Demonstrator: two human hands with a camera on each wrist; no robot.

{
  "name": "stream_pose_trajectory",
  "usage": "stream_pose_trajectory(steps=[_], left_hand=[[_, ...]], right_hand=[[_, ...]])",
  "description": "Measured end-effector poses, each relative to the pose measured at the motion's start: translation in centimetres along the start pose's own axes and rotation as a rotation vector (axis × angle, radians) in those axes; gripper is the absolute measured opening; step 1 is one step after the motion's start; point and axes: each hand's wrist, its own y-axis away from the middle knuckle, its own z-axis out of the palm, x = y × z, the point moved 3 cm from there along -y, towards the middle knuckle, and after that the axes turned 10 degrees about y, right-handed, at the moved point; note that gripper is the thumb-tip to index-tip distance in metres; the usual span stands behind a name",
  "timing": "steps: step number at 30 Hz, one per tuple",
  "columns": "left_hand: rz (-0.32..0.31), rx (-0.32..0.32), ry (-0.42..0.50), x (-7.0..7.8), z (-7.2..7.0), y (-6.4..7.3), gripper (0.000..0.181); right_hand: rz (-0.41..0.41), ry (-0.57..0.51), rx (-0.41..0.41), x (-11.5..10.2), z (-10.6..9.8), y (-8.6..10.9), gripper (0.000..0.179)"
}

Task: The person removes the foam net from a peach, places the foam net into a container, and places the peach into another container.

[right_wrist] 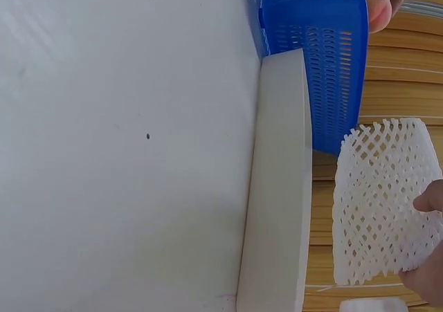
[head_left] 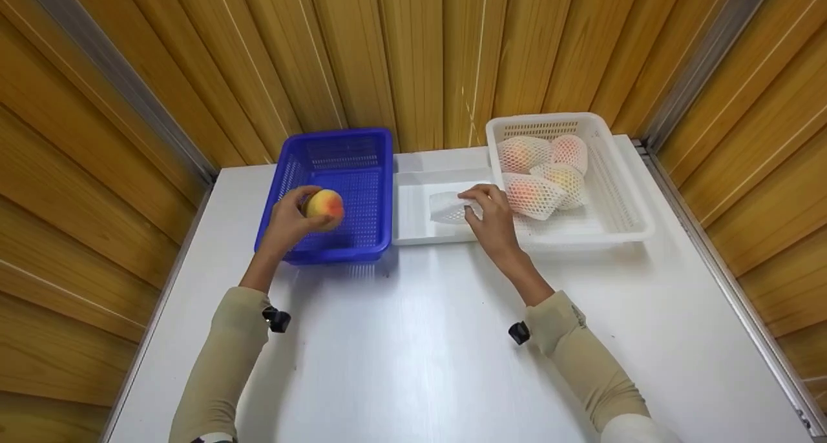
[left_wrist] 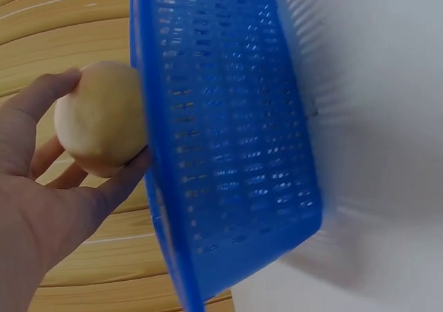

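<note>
A yellow-and-red peach (head_left: 325, 208) is gripped in my left hand (head_left: 291, 217), held above the blue basket (head_left: 387, 191). The left wrist view shows the fingers and thumb around the peach (left_wrist: 104, 118), close to the basket's rim. My right hand (head_left: 494, 226) pinches a white foam net sleeve (head_left: 447, 208) over the shallow white tray (head_left: 407, 239). Seen from the right wrist, the sleeve (right_wrist: 384, 201) looks flattened, with nothing visible inside it. The hand's fingers are partly cut off at that view's edge.
A white basket (head_left: 620, 236) stands right of the tray, with several net-wrapped peaches (head_left: 533, 196) inside. The blue basket, tray and white basket sit side by side on a white table (head_left: 413, 339). Wood-patterned walls (head_left: 413, 62) enclose the back and sides.
</note>
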Motion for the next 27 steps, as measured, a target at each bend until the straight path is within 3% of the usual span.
stream_pose_trajectory(steps=[5,9,16,21,27], left_hand=[[-0.039,-0.116,-0.1,0.6,-0.4,-1.8,0.06],[-0.067,-0.17,-0.147,1.1,-0.8,-3.0,0.06],[-0.092,-0.152,-0.16,0.9,-1.5,-4.7,0.059],[-0.165,-0.152,-0.203,0.6,-1.7,-5.7,0.06],[-0.264,-0.194,-0.274,0.5,-1.7,-6.8,0.06]], right_hand=[[0.061,0.025,-0.023,0.6,1.2,-0.3,0.021],[0.086,0.069,-0.033,1.1,1.9,-0.5,0.022],[0.078,0.14,0.039,1.0,3.1,-1.3,0.019],[0.079,0.202,0.106,0.8,4.4,-1.6,0.018],[0.01,0.23,0.073,0.4,5.9,-1.9,0.02]])
